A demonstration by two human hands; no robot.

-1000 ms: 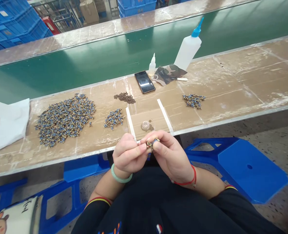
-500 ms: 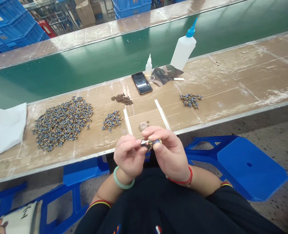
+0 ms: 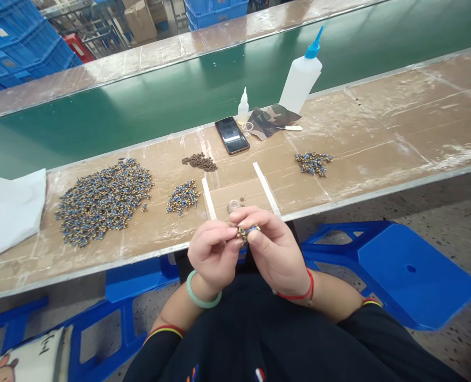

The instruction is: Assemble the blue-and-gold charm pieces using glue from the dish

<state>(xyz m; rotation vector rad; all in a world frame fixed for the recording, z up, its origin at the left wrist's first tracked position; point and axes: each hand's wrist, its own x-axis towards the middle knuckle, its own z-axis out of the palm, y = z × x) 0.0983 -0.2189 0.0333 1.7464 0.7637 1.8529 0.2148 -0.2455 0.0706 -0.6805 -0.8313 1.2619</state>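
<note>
The left hand (image 3: 213, 252) and right hand (image 3: 277, 254) meet just below the near edge of the table (image 3: 378, 138), over the person's lap, and both pinch one small blue-and-brass part (image 3: 248, 231) between fingertips. The part is tiny and half covered by the fingers, so its exact shape cannot be made out.

The table is a long strip of brown cardboard under shiny tape, scuffed white in places, with a metal lip along the near edge. Two white tape strips (image 3: 267, 188) mark off a bare patch right ahead of the hands; a small clear round piece (image 3: 233, 205) lies there. To the left sit a small heap of like parts (image 3: 182, 196) and, further left, a big spread-out pile (image 3: 103, 199); a dark brown heap (image 3: 200, 161) lies behind. Another small heap (image 3: 313, 162) sits to the right, with open table beyond it.

At the far edge, by the green belt (image 3: 139, 106), stand a black phone (image 3: 231, 135), a small dropper bottle (image 3: 242, 107), a camouflage cloth (image 3: 273, 119) and a tall white bottle with a blue nozzle (image 3: 301, 79). White paper (image 3: 12, 209) is cut off at the left.
</note>
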